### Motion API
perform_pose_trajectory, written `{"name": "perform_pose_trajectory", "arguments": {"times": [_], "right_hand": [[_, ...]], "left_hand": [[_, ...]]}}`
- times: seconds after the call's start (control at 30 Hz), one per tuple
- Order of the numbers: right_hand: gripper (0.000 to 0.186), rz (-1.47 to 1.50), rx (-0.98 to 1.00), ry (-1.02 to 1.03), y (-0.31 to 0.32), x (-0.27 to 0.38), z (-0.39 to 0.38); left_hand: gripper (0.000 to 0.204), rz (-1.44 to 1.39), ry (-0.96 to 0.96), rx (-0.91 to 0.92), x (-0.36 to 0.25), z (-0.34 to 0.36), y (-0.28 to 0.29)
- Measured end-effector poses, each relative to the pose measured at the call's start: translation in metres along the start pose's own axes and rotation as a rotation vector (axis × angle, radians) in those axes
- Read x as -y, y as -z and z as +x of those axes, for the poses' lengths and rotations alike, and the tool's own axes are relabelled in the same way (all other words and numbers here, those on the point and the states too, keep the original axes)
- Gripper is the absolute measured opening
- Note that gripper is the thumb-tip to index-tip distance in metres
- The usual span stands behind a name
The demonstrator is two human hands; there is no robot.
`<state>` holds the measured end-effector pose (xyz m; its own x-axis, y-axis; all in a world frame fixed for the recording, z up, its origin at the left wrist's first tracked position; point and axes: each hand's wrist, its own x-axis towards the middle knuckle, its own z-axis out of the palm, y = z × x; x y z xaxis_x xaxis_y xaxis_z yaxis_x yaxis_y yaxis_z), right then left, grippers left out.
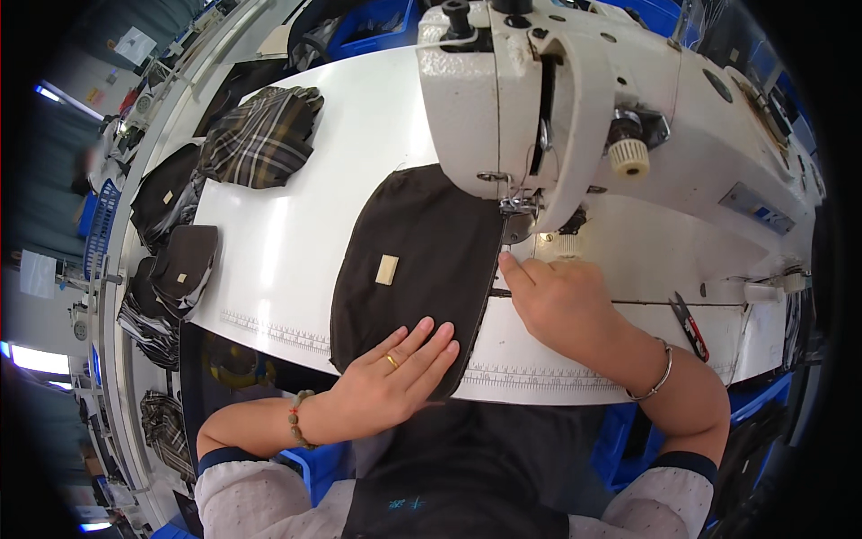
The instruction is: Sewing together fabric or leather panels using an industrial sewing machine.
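Observation:
A dark brown fabric piece (409,242) with rounded ends and a small cream label (387,269) lies flat on the white sewing table. Its right edge runs up to the presser foot (519,220) of the sewing machine. My left hand (395,377) rests on the near part of the fabric, fingers stretched out and palm down. Close in front of the presser foot, my right hand (557,296) is curled, its index fingertip at the fabric's right edge. The thumb of that hand is hidden, and the fabric edge appears held there.
The white machine head (557,90) fills the upper right. Red-handled thread snips (690,328) lie right of my right hand. A plaid fabric bundle (263,139) sits at the table's far left, with stacked dark pieces (186,260) beside it. A printed ruler (548,375) follows the front edge.

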<state>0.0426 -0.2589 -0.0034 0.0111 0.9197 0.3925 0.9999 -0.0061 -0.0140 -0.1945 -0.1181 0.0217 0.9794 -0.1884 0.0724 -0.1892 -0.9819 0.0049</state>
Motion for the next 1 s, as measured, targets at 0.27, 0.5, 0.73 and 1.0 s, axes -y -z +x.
{"name": "perform_pose_trajectory", "arguments": {"times": [0.27,0.5,0.73,1.0], "right_hand": [[0.019,-0.024,0.006,0.023,0.002,0.003,0.0],[0.011,0.052,-0.113,0.139,0.013,0.013,0.0],[0.011,-0.025,-0.328,0.4,0.022,0.04,0.004],[0.004,0.018,-0.435,0.532,0.014,0.049,-0.005]], "left_hand": [[0.024,-0.188,-0.109,-0.42,0.006,-0.016,-0.011],[0.017,-0.035,-0.18,-0.503,0.003,-0.015,0.004],[0.017,0.007,-0.217,-0.51,0.002,-0.011,0.005],[0.017,0.04,0.009,-0.526,-0.012,-0.013,0.006]]}}
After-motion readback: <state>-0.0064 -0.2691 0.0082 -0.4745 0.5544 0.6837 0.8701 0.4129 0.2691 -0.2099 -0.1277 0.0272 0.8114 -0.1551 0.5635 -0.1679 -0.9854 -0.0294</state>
